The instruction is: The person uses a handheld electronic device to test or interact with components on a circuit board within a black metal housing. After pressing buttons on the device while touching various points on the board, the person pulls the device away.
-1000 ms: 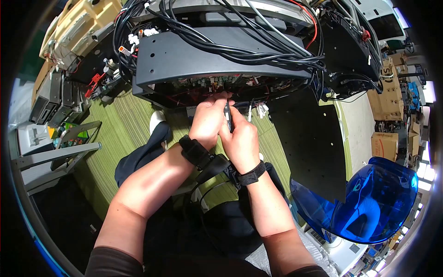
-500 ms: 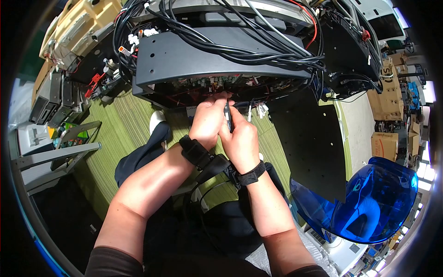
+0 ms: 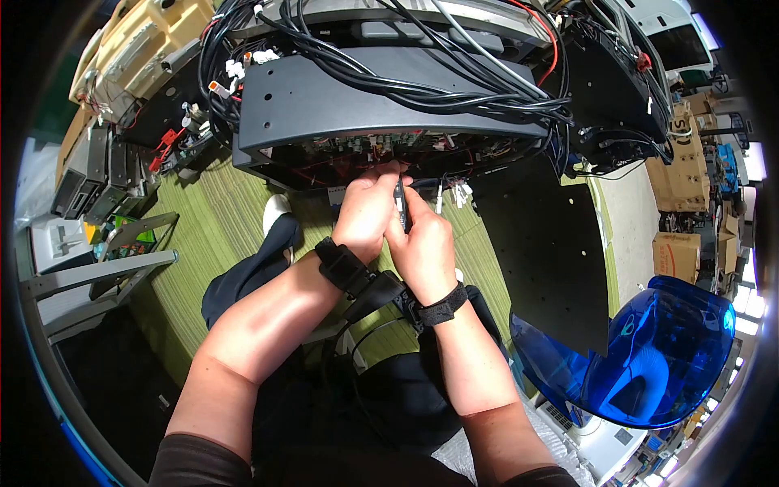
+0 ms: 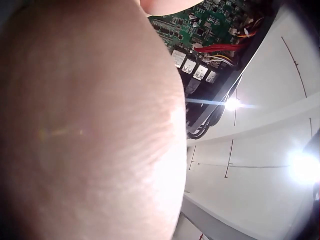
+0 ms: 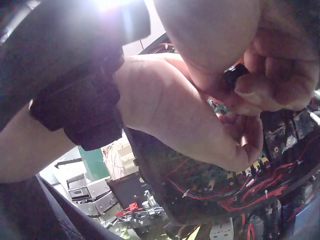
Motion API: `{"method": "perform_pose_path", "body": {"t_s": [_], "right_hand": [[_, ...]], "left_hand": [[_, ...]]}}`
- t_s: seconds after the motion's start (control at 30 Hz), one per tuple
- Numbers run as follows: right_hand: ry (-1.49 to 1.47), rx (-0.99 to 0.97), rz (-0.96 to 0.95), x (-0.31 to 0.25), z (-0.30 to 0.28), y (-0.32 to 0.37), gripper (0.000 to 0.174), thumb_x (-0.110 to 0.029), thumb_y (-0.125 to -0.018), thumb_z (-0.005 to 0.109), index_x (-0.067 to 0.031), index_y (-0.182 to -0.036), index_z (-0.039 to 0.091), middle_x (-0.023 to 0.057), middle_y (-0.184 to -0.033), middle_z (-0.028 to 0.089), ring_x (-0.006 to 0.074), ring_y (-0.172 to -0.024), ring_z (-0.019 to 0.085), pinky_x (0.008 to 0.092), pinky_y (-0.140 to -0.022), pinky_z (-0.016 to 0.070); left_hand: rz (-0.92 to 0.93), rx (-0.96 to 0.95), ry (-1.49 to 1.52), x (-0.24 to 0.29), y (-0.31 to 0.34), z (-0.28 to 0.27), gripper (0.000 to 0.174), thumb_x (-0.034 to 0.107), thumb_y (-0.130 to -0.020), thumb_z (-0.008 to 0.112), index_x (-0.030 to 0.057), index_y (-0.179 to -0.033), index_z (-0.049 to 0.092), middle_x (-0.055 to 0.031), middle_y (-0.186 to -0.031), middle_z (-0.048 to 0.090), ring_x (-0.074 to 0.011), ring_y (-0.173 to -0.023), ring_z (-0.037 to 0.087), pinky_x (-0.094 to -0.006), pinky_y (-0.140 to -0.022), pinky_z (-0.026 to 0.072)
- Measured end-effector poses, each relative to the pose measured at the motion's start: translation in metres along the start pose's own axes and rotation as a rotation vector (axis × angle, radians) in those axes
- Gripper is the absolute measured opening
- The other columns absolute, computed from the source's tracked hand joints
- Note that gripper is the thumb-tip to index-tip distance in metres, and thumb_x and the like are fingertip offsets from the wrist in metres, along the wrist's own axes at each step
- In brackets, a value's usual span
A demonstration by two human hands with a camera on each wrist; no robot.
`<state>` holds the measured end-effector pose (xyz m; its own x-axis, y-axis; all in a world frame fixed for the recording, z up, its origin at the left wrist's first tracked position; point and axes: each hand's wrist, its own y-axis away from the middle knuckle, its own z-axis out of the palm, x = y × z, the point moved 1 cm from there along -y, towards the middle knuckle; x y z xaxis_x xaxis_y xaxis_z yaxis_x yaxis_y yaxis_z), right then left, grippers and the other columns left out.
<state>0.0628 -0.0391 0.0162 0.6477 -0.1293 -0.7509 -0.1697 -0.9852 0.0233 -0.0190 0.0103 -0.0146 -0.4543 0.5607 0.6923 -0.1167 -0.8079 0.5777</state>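
In the head view my right hand (image 3: pixel 428 247) grips a slim black handheld tool (image 3: pixel 400 204) that points toward the open front of a dark metal housing (image 3: pixel 389 89). My left hand (image 3: pixel 367 213) is right beside it, fingers bent at the housing's opening. Its fingertips, in the right wrist view, come together close over the wiring; I cannot tell what they hold. A green circuit board (image 4: pixel 200 22) with metal port sockets (image 4: pixel 200 72) shows past the left hand in the left wrist view. Red wires (image 5: pixel 235 202) run along the housing's inside.
Thick black cables (image 3: pixel 454 101) drape over the housing. White connectors (image 3: pixel 461 195) dangle below its front edge. To the right hang a black perforated panel (image 3: pixel 552 252) and a transparent blue shell (image 3: pixel 665 357). A metal frame (image 3: pixel 105 272) stands at left.
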Motion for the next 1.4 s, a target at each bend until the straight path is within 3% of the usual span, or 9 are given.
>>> {"method": "perform_pose_path", "body": {"t_s": [0.23, 1.4], "right_hand": [[0.016, -0.009, 0.003, 0.0013, 0.0004, 0.0001, 0.041, -0.024, -0.086, 0.054, 0.0009, -0.118, 0.054, 0.0248, -0.073, 0.062, 0.0394, -0.069, 0.062, 0.044, -0.06, 0.0499], [0.02, -0.02, 0.006, -0.0014, -0.002, 0.0002, 0.038, -0.022, -0.085, 0.054, 0.0009, -0.115, 0.056, 0.0245, -0.074, 0.061, 0.039, -0.069, 0.062, 0.0437, -0.06, 0.0496]], "left_hand": [[-0.007, 0.002, 0.011, -0.0005, 0.0003, 0.0, 0.02, 0.017, -0.092, 0.05, -0.0009, -0.093, 0.06, -0.0085, -0.087, 0.063, -0.0128, -0.073, 0.057, -0.0259, -0.069, 0.0463], [0.008, 0.002, 0.022, 0.0001, 0.0016, 0.0014, 0.019, 0.013, -0.091, 0.049, -0.001, -0.096, 0.06, -0.0097, -0.089, 0.063, -0.0138, -0.075, 0.058, -0.0263, -0.069, 0.0465]]}}
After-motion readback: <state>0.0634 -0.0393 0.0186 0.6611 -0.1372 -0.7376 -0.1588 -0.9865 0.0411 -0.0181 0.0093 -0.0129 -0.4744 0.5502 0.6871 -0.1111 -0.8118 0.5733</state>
